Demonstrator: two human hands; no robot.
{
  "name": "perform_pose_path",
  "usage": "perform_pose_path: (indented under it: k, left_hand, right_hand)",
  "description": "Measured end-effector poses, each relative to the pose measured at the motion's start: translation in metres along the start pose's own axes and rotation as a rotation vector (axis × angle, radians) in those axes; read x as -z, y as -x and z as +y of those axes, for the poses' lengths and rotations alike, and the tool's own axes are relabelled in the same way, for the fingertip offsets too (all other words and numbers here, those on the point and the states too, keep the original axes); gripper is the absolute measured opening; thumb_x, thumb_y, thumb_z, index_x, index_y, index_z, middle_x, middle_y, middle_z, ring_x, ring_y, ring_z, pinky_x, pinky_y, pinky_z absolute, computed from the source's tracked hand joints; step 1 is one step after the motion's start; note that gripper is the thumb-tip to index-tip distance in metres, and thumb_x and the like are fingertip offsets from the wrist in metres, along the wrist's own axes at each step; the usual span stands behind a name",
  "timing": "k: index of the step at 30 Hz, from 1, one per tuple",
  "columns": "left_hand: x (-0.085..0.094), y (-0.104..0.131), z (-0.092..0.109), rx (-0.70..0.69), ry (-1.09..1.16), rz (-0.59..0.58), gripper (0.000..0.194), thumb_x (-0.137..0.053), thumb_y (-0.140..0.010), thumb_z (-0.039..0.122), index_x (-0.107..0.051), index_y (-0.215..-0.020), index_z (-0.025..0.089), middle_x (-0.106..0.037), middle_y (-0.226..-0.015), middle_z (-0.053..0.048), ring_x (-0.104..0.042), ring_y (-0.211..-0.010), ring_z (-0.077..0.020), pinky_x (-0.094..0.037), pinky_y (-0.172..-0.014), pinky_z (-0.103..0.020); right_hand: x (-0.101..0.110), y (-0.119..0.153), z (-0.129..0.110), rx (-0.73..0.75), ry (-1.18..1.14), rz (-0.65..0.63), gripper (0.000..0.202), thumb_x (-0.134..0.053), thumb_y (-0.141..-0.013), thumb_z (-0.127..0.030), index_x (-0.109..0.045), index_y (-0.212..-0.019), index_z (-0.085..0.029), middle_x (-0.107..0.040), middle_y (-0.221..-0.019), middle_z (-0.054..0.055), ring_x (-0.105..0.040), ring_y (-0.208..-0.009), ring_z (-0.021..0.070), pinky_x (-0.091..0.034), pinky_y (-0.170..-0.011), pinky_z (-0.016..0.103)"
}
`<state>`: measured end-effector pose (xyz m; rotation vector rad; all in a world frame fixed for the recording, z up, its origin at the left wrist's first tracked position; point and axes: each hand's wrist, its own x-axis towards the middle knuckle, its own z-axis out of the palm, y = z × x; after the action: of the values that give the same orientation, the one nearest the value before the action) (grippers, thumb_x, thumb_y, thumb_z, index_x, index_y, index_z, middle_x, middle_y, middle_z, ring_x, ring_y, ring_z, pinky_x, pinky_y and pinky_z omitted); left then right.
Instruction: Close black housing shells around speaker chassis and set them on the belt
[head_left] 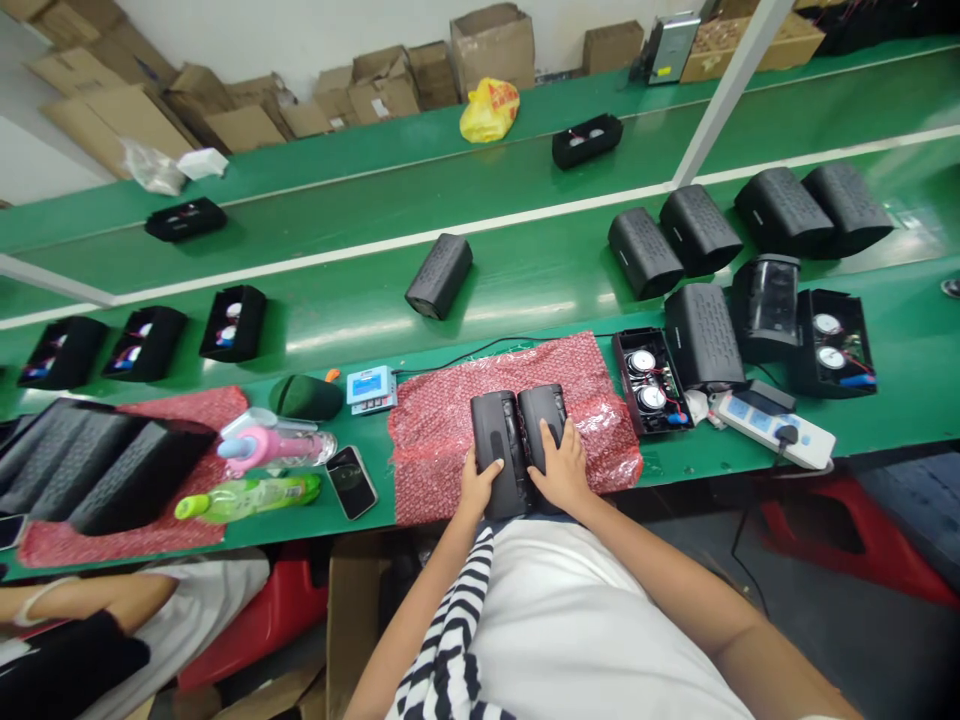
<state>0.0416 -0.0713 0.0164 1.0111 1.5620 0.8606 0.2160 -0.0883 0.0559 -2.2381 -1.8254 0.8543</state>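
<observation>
Left hand (478, 487) gripping left black housing (496, 450), right hand (561, 470) lying flat-fingered on right black housing (541, 420) — pair lying touching side by side on red bubble wrap (450, 420), long axes running away from worker.

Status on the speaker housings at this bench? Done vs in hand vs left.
Done, by the look: closed black speakers grouped on the belt at right. In hand: left hand and right hand rest on two black housings side by side on the red bubble wrap. Left: open units with drivers showing, more open shells on the belt.
</observation>
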Motion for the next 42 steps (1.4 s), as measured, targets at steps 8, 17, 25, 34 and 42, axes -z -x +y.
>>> perform_pose_path:
  k: [8,17,25,34,42]
  left_hand:
    - [-0.002,0.001,0.004,-0.042,-0.286,-0.010,0.070,-0.054,-0.078,0.030,-0.027,-0.142,0.020,-0.040,-0.144,-0.011,-0.034,-0.134,-0.0233,-0.026,-0.112,-0.041]
    - [-0.034,0.016,0.039,-0.064,-0.840,0.109,0.114,-0.068,-0.063,0.056,-0.002,-0.147,0.016,-0.027,-0.143,-0.029,-0.036,-0.128,-0.0431,-0.034,-0.099,-0.055]
    - [-0.030,0.018,0.033,-0.100,-0.675,0.141,0.110,-0.073,-0.062,0.046,-0.009,-0.146,0.017,-0.026,-0.146,-0.025,-0.025,-0.135,-0.0396,-0.028,-0.104,-0.054]
    - [0.013,0.004,0.002,-0.117,-0.281,0.087,0.107,-0.077,-0.056,0.037,-0.018,-0.144,0.018,-0.027,-0.149,-0.017,-0.026,-0.137,-0.0294,-0.021,-0.112,-0.044]
    - [0.056,-0.015,-0.002,0.232,0.074,0.067,0.093,-0.078,-0.057,0.034,-0.033,-0.137,0.025,-0.046,-0.138,-0.013,-0.053,-0.119,-0.0269,-0.044,-0.097,-0.041]
  right_hand:
    - [0.013,-0.002,0.012,-0.076,-0.140,-0.065,0.087,-0.065,-0.076,-0.033,-0.014,-0.145,-0.031,-0.002,-0.152,0.018,-0.011,-0.139,0.0382,-0.024,-0.103,0.057]
    - [0.018,-0.002,0.026,-0.064,-0.238,-0.059,0.091,-0.069,-0.072,-0.035,-0.015,-0.145,-0.034,-0.002,-0.154,0.013,-0.012,-0.141,0.0327,-0.024,-0.107,0.048]
    - [0.008,-0.004,0.032,0.027,-0.244,0.030,0.088,-0.071,-0.069,-0.037,-0.025,-0.143,-0.032,-0.010,-0.152,0.012,-0.013,-0.140,0.0320,-0.024,-0.109,0.046]
    - [0.008,-0.013,0.077,0.062,-0.519,0.013,0.079,-0.063,-0.071,-0.033,-0.029,-0.142,-0.024,-0.024,-0.149,0.013,-0.024,-0.138,0.0266,-0.026,-0.109,0.046]
    - [0.001,-0.023,0.093,-0.024,-0.576,0.108,0.097,-0.067,-0.064,-0.043,-0.019,-0.144,-0.017,-0.031,-0.146,0.017,-0.032,-0.133,0.0291,-0.031,-0.105,0.047]
